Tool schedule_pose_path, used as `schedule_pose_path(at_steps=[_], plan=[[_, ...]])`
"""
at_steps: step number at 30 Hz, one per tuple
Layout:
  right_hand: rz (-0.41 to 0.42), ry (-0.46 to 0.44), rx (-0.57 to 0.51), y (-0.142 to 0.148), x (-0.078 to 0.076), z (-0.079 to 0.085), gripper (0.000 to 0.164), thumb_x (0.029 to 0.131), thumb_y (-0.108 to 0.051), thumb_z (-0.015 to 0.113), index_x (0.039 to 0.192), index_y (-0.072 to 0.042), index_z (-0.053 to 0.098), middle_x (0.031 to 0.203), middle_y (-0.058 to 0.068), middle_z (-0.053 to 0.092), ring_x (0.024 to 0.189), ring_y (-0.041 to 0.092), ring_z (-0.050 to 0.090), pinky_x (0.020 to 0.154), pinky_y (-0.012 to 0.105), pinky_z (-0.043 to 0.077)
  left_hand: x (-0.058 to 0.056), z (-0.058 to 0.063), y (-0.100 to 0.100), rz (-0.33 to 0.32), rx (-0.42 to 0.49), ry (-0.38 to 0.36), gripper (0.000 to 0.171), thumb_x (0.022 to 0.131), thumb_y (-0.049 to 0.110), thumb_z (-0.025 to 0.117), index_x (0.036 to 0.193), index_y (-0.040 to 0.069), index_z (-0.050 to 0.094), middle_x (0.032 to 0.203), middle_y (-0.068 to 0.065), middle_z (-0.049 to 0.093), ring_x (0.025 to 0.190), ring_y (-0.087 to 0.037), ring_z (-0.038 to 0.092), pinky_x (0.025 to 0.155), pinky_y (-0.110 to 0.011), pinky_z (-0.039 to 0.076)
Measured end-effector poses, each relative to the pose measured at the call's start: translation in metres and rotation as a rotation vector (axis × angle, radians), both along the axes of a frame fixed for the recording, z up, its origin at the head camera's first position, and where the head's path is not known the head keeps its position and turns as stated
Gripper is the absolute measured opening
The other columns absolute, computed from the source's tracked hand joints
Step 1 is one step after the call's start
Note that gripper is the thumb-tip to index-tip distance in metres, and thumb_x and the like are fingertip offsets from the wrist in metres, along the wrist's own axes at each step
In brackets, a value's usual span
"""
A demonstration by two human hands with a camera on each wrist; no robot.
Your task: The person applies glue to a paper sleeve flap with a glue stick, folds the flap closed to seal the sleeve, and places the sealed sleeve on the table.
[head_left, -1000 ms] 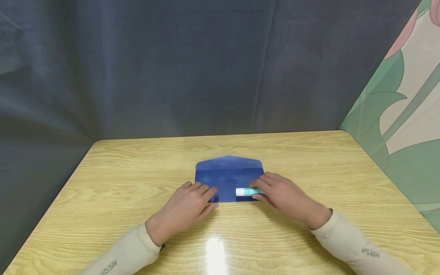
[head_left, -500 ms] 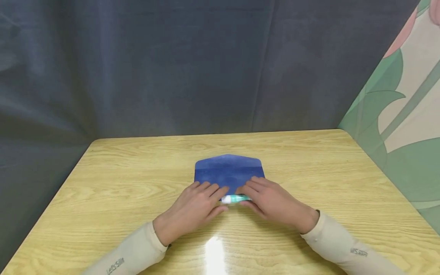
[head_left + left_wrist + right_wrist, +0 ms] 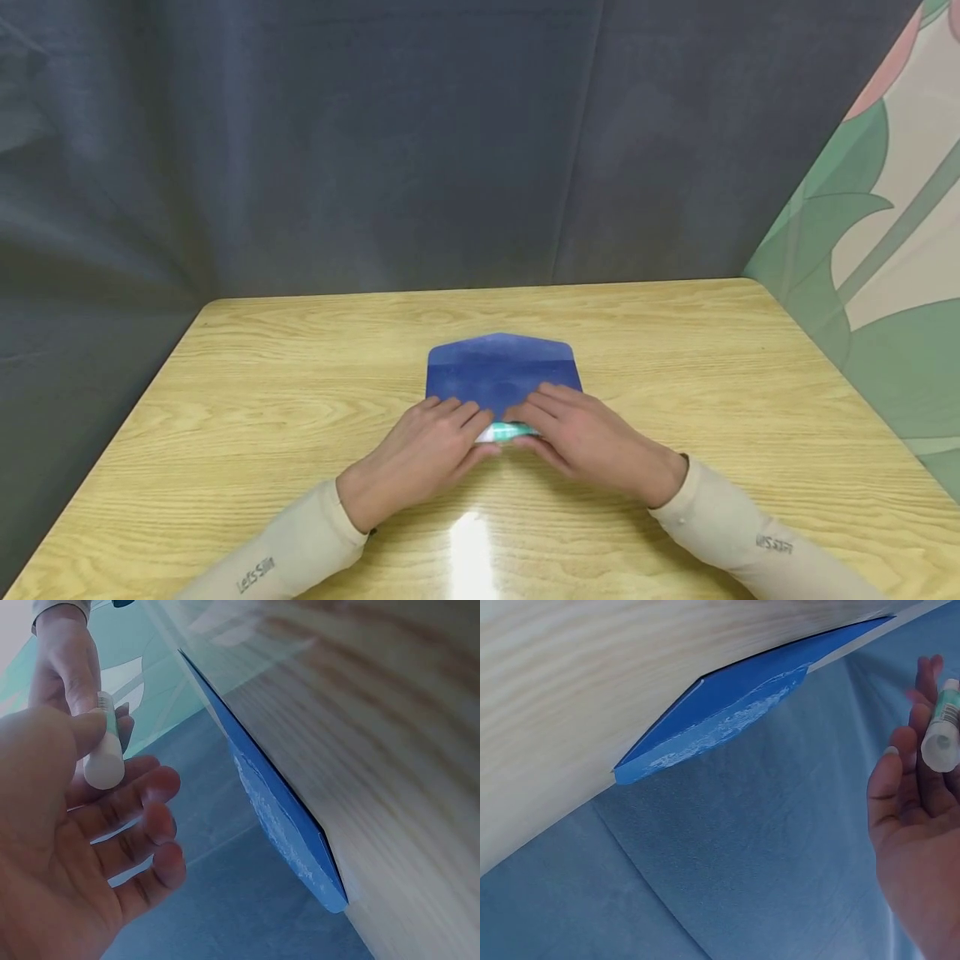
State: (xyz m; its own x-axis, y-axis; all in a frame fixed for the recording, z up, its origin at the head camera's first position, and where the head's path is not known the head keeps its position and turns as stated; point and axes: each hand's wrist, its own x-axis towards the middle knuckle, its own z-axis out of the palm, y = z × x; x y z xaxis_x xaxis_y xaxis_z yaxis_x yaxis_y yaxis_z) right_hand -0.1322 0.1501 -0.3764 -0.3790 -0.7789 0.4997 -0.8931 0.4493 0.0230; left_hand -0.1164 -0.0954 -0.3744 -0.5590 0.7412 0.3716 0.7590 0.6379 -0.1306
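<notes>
A green-and-white glue stick (image 3: 512, 431) lies sideways between both hands, just over the near edge of a blue envelope (image 3: 491, 379). My left hand (image 3: 420, 442) pinches its white cap end (image 3: 105, 766) between thumb and forefinger, the other fingers loosely bent. Around the green barrel curl the thumb and fingers of my right hand (image 3: 592, 435); its pale hollow base (image 3: 940, 748) shows in the right wrist view. The envelope is flat on the table, flap unfolded away from me. Whitish, wet-looking smears cover the flap (image 3: 727, 724) in both wrist views.
The wood-grain table (image 3: 300, 350) carries the envelope near its middle. A dark cloth (image 3: 390, 150) hangs behind the table and along its left side. A leaf-patterned curtain (image 3: 892, 275) borders the right edge.
My right hand has brought the glue stick left and toward me, off the envelope's middle. My left hand has shifted slightly right and now pinches the cap end.
</notes>
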Motion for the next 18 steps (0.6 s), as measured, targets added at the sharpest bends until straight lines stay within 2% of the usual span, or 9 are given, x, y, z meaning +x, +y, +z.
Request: schedule_pose_path(at_steps=[8,11,15,18], plan=[[0.012,-0.059,-0.008,0.0009,0.0020,-0.0022,0.023,0.096,-0.026,0.067,0.116,-0.015,0.064,0.099,-0.009,0.065,0.086,0.006,0.056,0.082,0.025,0.051,0.0003,-0.0015,0.0018,-0.027,-0.020,0.041,0.025,0.098,0.040,0.061,0.087,0.018,0.058,0.071,0.009,0.056,0.057,-0.006,0.044,0.054,-0.021,0.029],[0.013,-0.072,-0.002,0.0017,0.0023,-0.0031,0.026,0.097,-0.031,0.066,0.117,-0.015,0.064,0.098,-0.009,0.064,0.085,0.005,0.055,0.079,0.024,0.051,0.0012,-0.0006,0.0023,-0.030,-0.033,0.024,0.025,0.100,0.038,0.059,0.086,0.017,0.056,0.070,0.009,0.054,0.056,-0.005,0.037,0.054,-0.020,0.025],[0.012,-0.053,0.003,0.0018,0.0016,-0.0032,0.029,0.097,-0.038,0.063,0.116,-0.015,0.065,0.096,-0.010,0.064,0.083,0.005,0.055,0.076,0.023,0.050,0.0024,0.0007,0.0031,-0.038,-0.032,-0.009,0.024,0.101,0.035,0.057,0.088,0.014,0.056,0.070,0.008,0.051,0.057,-0.004,0.034,0.053,-0.018,0.027],[0.010,-0.031,-0.004,0.0012,0.0009,-0.0029,0.028,0.098,-0.039,0.062,0.114,-0.016,0.066,0.094,-0.010,0.064,0.081,0.005,0.054,0.076,0.023,0.050,0.0033,0.0007,0.0035,-0.046,-0.017,-0.005,0.025,0.100,0.035,0.058,0.087,0.014,0.055,0.068,0.008,0.050,0.057,-0.004,0.033,0.052,-0.018,0.028]])
